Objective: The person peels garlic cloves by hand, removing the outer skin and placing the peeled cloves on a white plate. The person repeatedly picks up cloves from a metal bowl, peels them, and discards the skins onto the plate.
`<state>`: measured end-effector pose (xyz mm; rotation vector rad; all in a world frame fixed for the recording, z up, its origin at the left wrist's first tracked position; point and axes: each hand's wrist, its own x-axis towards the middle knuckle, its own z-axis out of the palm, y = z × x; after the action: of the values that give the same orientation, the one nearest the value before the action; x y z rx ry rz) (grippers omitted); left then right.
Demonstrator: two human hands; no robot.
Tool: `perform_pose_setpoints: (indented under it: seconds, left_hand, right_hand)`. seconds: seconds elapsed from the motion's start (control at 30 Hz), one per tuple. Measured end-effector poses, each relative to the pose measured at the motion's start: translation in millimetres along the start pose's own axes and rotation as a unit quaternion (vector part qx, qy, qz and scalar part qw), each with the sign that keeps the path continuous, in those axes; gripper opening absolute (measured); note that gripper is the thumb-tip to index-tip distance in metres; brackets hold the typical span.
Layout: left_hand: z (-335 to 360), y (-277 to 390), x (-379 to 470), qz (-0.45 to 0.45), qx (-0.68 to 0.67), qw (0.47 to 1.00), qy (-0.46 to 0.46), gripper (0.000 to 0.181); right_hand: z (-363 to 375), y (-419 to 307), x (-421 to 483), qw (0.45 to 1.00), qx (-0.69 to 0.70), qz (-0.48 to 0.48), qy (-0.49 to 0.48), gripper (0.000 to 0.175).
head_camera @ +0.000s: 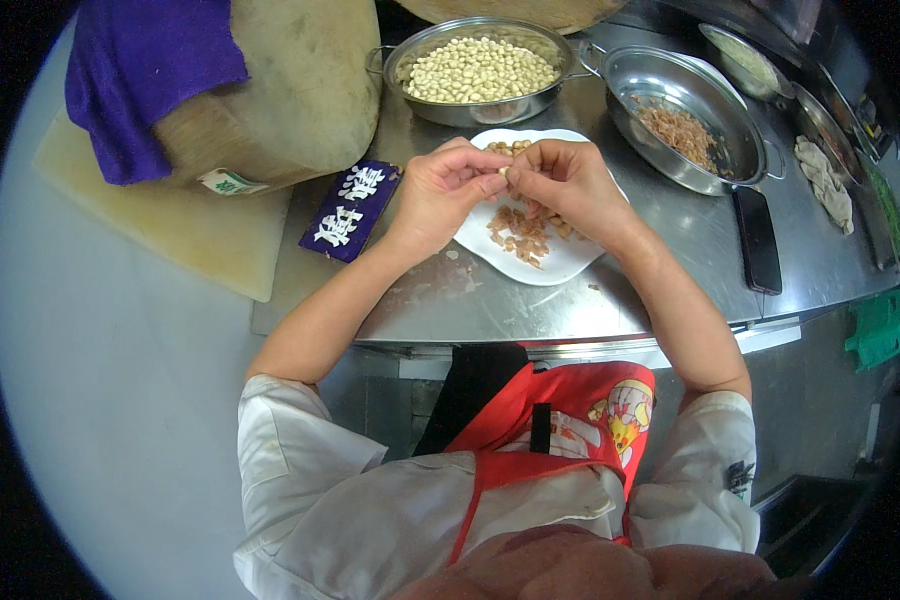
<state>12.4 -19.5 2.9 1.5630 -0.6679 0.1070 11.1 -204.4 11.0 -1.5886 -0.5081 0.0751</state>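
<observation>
My left hand (439,196) and my right hand (576,189) meet over a white scalloped plate (551,271). Between their fingertips they pinch one pale, skinned peanut (503,172). Brown papery skins (521,238) lie in a loose pile on the plate below. Unskinned tan peanuts (504,147) show behind my fingers, and my hands hide part of them. Beyond the plate, a two-handled steel pan (487,112) holds many pale peanuts (480,71).
Right of the plate, a second steel pan (671,71) holds brown skins (675,135). A phone (757,240) lies near the steel counter's front edge. A purple sign (351,210) sits at left, by a thick wooden chopping block (300,90) under a purple cloth (150,75). A rag (823,180) lies far right.
</observation>
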Motion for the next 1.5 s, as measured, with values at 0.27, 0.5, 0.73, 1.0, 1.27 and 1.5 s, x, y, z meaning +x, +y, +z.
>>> perform_pose_setpoints:
  seconds: [0.27,0.5,0.73,1.0,1.27,1.5]
  left_hand:
    - [1.5,-1.1,-2.5,0.041,0.022,0.999,0.014,0.013]
    - [3.6,-1.2,-2.5,0.015,-0.068,0.997,0.03,0.013]
    - [4.3,-1.0,-2.1,-0.068,-0.139,0.988,0.013,0.019]
    - [-5.5,-2.0,0.1,-0.105,-0.302,0.945,-0.069,0.021]
    - [-4.3,-5.3,-0.4,-0.093,-0.221,0.969,-0.053,0.014]
    - [-3.8,-5.6,-1.7,-0.123,-0.252,0.957,-0.074,0.015]
  right_hand:
    - [1.3,-5.2,-2.5,0.997,0.065,0.033,-0.026,0.011]
    - [2.0,-3.9,-1.7,0.996,0.087,0.009,-0.024,0.011]
    - [2.3,-3.8,-2.1,0.996,0.083,0.003,-0.027,0.012]
    - [4.6,-7.6,-3.6,0.999,0.016,-0.045,0.005,0.013]
    - [5.2,-0.5,-1.5,0.997,-0.017,-0.073,0.013,0.013]
    - [1.5,-3.3,-3.6,0.997,-0.034,-0.065,-0.006,0.011]
